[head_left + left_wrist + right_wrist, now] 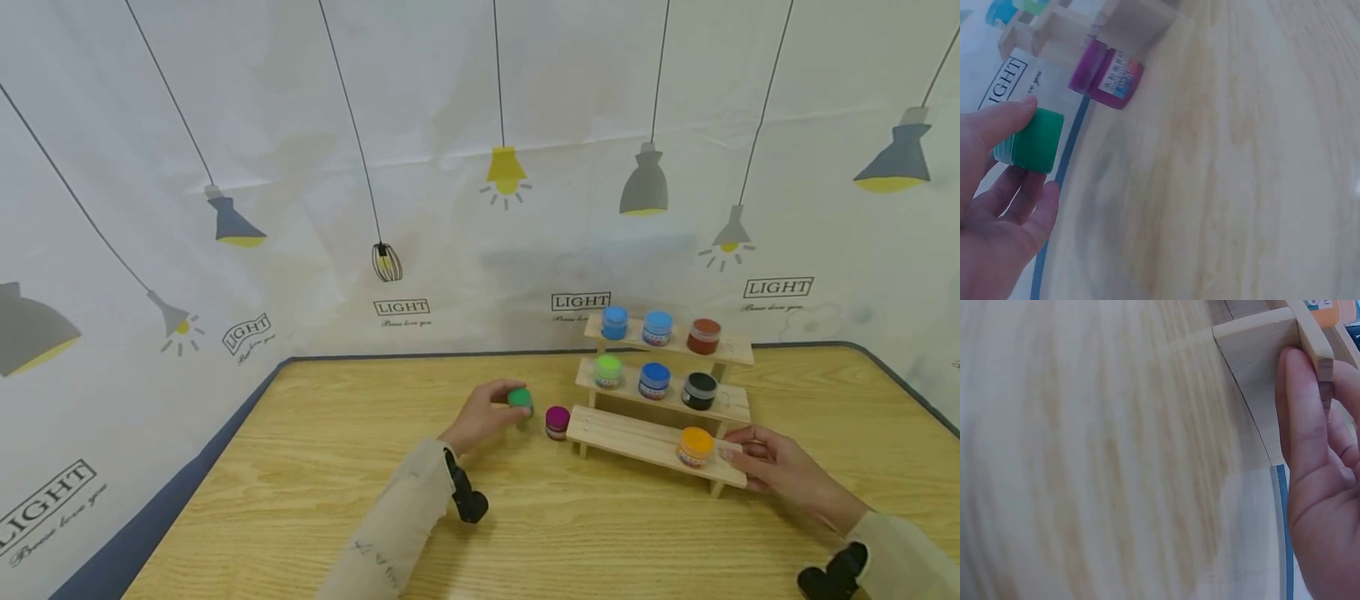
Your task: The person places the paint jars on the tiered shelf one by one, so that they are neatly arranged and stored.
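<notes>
My left hand (480, 419) pinches a small green paint jar (521, 402) between thumb and fingers, over the table left of a wooden three-tier rack (622, 433). In the left wrist view the green jar (1040, 142) is tilted on its side. A purple paint jar (557, 422) stands on the table by the rack's left end, just right of the green one. At the rack's other end, my right hand (787, 471) grips the end of the bottom shelf, thumb on top. The right wrist view shows its fingers (1307, 419) under the board.
On the bottom shelf sits an orange jar (696, 447). The middle shelf holds light green (608, 372), blue (655, 381) and black (700, 390) jars. Two light blue jars (657, 328) and a brown one (703, 337) are on top. A lamp-printed cloth (450, 208) hangs behind the table (570, 533).
</notes>
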